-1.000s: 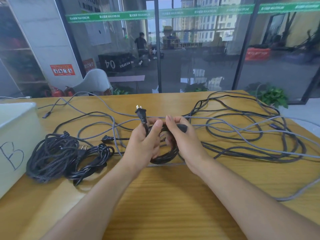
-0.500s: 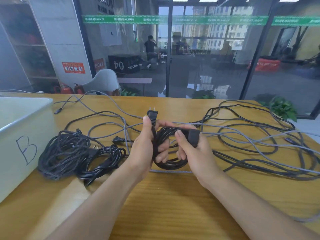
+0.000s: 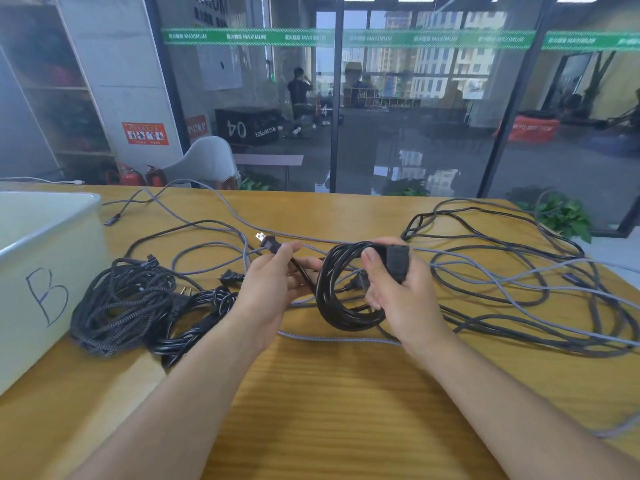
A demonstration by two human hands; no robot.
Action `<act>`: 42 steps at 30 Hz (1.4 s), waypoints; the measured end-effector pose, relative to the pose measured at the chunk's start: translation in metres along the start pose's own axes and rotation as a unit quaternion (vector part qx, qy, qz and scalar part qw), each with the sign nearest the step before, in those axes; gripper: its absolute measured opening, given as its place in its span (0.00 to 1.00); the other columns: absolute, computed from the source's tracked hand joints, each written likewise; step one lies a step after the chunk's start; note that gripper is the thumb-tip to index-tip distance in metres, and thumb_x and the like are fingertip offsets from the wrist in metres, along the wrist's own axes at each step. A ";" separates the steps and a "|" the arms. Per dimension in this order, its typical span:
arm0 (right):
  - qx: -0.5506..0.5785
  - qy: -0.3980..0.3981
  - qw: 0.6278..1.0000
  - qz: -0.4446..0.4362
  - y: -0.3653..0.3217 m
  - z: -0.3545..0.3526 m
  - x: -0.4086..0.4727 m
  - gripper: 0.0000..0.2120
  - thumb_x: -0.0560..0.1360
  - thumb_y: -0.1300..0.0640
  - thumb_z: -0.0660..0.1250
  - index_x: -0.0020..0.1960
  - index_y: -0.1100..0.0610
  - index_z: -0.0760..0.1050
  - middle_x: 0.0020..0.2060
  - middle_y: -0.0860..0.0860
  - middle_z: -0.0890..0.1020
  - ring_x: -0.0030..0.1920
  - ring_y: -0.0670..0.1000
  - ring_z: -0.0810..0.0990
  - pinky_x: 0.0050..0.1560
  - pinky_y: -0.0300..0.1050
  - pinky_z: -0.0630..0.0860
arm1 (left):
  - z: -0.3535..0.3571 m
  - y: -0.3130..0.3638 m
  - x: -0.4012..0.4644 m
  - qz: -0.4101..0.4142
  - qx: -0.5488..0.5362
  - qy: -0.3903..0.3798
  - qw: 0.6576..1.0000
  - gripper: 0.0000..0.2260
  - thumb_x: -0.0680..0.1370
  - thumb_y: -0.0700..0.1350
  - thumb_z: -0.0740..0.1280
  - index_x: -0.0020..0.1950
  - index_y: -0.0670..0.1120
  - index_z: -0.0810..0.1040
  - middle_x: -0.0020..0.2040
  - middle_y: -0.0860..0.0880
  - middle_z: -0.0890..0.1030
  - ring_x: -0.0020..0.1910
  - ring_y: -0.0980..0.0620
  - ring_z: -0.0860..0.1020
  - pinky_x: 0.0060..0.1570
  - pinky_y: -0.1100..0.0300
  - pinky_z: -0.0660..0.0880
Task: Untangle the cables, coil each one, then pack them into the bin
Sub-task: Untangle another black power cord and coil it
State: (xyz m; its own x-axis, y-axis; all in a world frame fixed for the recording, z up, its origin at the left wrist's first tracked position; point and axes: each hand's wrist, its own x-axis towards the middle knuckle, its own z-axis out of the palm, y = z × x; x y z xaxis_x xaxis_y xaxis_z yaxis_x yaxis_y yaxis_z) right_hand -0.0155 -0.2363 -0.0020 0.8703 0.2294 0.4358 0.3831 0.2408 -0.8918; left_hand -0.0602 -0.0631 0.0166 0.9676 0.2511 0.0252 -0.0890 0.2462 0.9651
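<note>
Coil: we hold the black power cord coil [image 3: 341,289] at frame centre, above the bench [image 3: 346,393]; its loops hang roughly upright, facing us.
Right hand [image 3: 394,289]: closed around the coil's right side, thumb pinning the blocky connector [image 3: 398,261] against the loops.
Left hand [image 3: 273,285]: pinching the free tail just behind the two-pin plug [image 3: 267,241], which points to the upper left.
Key relation: the tail runs from the left hand rightward into the coil, so we judge the left hand leads the last wrap.
Bin [image 3: 45,271]: at the left edge, nearer the left hand; two coiled cables [image 3: 138,306] lie beside it.
Tangle [image 3: 519,271]: loose grey and black cables, right of frame.
Writing: "B" handwritten on the bin; "MAXIMUM" along the green strip [image 3: 346,38] on the glass; "04" reversed on a black box [image 3: 246,125] behind it.
</note>
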 end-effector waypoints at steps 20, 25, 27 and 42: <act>-0.101 0.003 0.995 0.011 0.012 0.007 -0.006 0.08 0.82 0.49 0.68 0.57 0.52 0.79 0.36 0.58 0.79 0.31 0.55 0.74 0.32 0.57 0.72 | 0.025 -0.021 -0.009 0.141 0.101 -0.088 0.981 0.10 0.87 0.49 0.61 0.63 0.45 0.76 0.30 0.53 0.68 0.26 0.51 0.65 0.31 0.54 0.68; -0.137 -0.057 0.987 0.063 0.008 0.004 -0.004 0.16 0.78 0.44 0.71 0.64 0.44 0.73 0.52 0.49 0.83 0.52 0.47 0.82 0.56 0.43 0.79 | 0.014 -0.010 -0.006 0.154 0.084 -0.053 0.983 0.09 0.86 0.47 0.61 0.64 0.46 0.75 0.29 0.53 0.67 0.26 0.51 0.62 0.29 0.56 0.63; -0.184 -0.049 0.979 0.076 0.006 -0.001 -0.002 0.18 0.75 0.41 0.74 0.61 0.44 0.74 0.51 0.49 0.82 0.49 0.46 0.80 0.51 0.37 0.76 | 0.009 -0.006 -0.003 0.162 0.080 -0.029 0.983 0.09 0.86 0.49 0.61 0.63 0.48 0.76 0.29 0.52 0.65 0.27 0.50 0.62 0.30 0.56 0.64; 0.044 0.064 0.974 0.212 0.016 0.004 -0.001 0.13 0.82 0.54 0.70 0.63 0.59 0.77 0.49 0.56 0.88 0.50 0.60 0.88 0.50 0.53 0.86 | 0.009 0.000 -0.002 0.160 0.035 -0.029 0.986 0.11 0.86 0.50 0.61 0.61 0.45 0.77 0.33 0.50 0.61 0.28 0.51 0.60 0.32 0.59 0.66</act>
State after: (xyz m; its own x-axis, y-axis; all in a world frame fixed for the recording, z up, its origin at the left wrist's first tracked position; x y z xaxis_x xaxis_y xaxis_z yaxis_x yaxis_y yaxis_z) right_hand -0.0112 -0.2292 -0.0165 0.9781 0.2080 0.0060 -0.0432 0.2314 -0.9719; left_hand -0.0604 -0.0722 0.0186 0.9047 0.2511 0.3443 -0.3773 0.0966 0.9210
